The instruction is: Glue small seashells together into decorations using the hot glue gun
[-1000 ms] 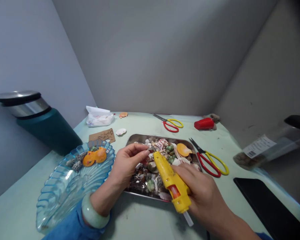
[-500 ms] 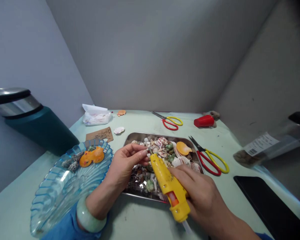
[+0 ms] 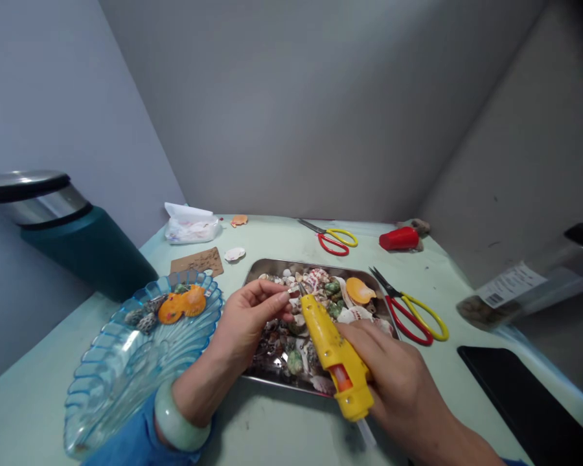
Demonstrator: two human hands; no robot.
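while the right hand [image 3: 398, 375] grasps the yellow glue gun [image 3: 323, 336], thumb and forefinger of the left hand [image 3: 247, 317] are pinched beside its metal nozzle [image 3: 302, 288]; whether they grip something tiny, i cannot tell. both work above the shiny steel tray [image 3: 282, 384], heaped with shells [image 3: 359, 291]: ribbed, spotted, smooth. the gluing looks partway: fan-shaped orange shells [image 3: 172, 309], seemingly joined already, sit beside knobbly grey ones [image 3: 146, 321] in the fluted, see-through blue dish [image 3: 140, 369], while those in the tray look loose.
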